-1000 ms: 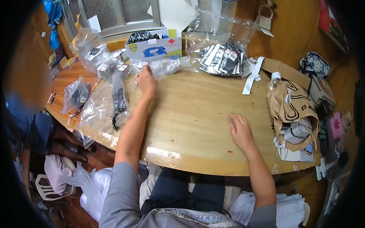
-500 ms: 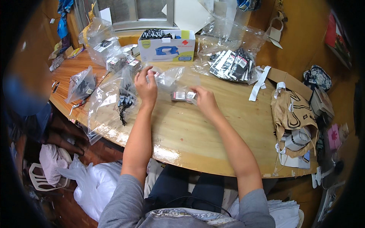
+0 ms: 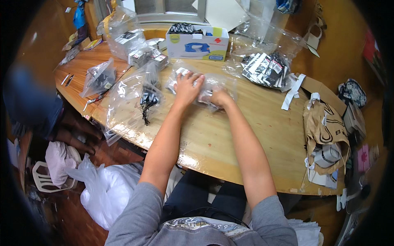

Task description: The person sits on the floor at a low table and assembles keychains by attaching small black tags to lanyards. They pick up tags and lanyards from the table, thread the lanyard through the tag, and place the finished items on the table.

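A clear plastic bag [image 3: 227, 84] with small labelled packs [image 3: 204, 96] in it lies on the table before me. My left hand [image 3: 188, 89] rests on the bag's left part, palm down, with its fingers spread. Close beside it, my right hand [image 3: 221, 97] is curled at the bag's right part. Its fingertips are hidden among the plastic, so what they grip cannot be made out. To the left, another clear bag [image 3: 123, 108] lies near a bundle of black strings [image 3: 148, 98] with dark ends.
At the back stands a white box [image 3: 197, 48] filled with black items. Right of it, a clear bag holds black-and-white tags [image 3: 266, 69]. Stacked small packs [image 3: 150, 57] sit back left. A brown paper bag [image 3: 326, 127] occupies the right edge. Another person [image 3: 35, 102] is at the left.
My left hand has come down from above the table onto the plastic bag. My right hand has moved in closer to it, and the bag now covers the packs. The view has shifted slightly.
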The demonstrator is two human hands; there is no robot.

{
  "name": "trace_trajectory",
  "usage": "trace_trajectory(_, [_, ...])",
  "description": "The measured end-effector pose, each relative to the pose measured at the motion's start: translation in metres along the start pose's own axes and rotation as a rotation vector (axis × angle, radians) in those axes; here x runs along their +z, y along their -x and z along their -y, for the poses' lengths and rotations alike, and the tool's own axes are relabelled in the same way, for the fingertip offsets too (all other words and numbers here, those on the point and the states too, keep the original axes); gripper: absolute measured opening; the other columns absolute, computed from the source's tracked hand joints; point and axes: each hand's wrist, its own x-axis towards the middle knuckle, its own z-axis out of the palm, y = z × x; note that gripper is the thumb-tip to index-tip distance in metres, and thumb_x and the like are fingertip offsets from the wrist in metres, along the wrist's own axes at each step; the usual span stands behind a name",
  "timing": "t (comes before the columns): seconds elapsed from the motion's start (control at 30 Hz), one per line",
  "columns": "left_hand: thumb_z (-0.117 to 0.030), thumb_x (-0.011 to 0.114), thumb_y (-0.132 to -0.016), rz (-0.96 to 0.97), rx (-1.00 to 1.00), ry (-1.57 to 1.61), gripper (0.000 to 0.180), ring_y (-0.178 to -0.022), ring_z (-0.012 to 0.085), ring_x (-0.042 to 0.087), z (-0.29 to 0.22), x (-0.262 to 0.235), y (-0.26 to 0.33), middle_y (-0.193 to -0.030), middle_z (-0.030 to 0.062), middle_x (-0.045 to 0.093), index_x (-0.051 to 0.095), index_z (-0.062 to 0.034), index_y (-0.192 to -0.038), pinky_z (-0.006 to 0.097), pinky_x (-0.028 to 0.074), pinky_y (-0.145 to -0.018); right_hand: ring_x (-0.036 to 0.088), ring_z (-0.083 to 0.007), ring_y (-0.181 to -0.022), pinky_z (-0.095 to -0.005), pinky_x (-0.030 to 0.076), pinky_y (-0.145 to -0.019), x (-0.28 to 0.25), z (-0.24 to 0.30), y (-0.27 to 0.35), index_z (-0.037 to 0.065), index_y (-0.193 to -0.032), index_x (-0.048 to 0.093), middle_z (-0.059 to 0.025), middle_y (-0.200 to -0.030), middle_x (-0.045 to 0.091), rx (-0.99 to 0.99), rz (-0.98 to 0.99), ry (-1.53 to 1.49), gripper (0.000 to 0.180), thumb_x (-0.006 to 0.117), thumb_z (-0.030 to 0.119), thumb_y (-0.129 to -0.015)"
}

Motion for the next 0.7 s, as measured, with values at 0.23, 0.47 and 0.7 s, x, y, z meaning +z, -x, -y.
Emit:
trace_trajectory(0.23, [-0.051,0.041,-0.078,0.093,-0.013,-0.184,0.037,-0.124,0.035,0.011,-0.023,-0.001,0.014,-0.126,0.0056,0.036,0.055,-0.0299,-0.105,0.065,0.01,-0.089,0.053,-0.0315,-0.092,-0.0349,0.041,-0.078,0.004,-0.008,0.023,0.004,-0.107,0.046,-0.0198,-0.097,0.055,-0.061,-0.179,-0.486,0.054,0.068,0.021,-0.061])
trace_trajectory(0.47, [-0.052,0.039,-0.078,0.075,0.011,-0.271,0.04,-0.125,0.0324,0.008,-0.003,0.002,0.01,-0.128,0.0038,0.033,0.052,-0.0302,-0.109,0.066,0.005,-0.089,0.055,-0.0279,-0.08,-0.0321,0.043,-0.071,-0.047,-0.031,0.106,0.003,-0.093,0.044,-0.0131,-0.084,0.057,-0.157,-0.54,-0.55,0.037,0.066,0.01,-0.065])
trace_trajectory(0.7, [-0.018,0.059,-0.072,-0.156,0.488,0.054,0.027,-0.101,0.0289,0.043,-0.092,-0.008,0.024,-0.105,0.0126,0.048,0.053,-0.0064,-0.096,0.04,0.035,-0.083,0.049,-0.0242,-0.085,-0.0324,0.039,-0.075,-0.026,-0.088,0.177,0.002,-0.09,0.048,-0.0101,-0.087,0.053,-0.277,-0.439,-0.073,0.03,0.064,0.007,-0.064])
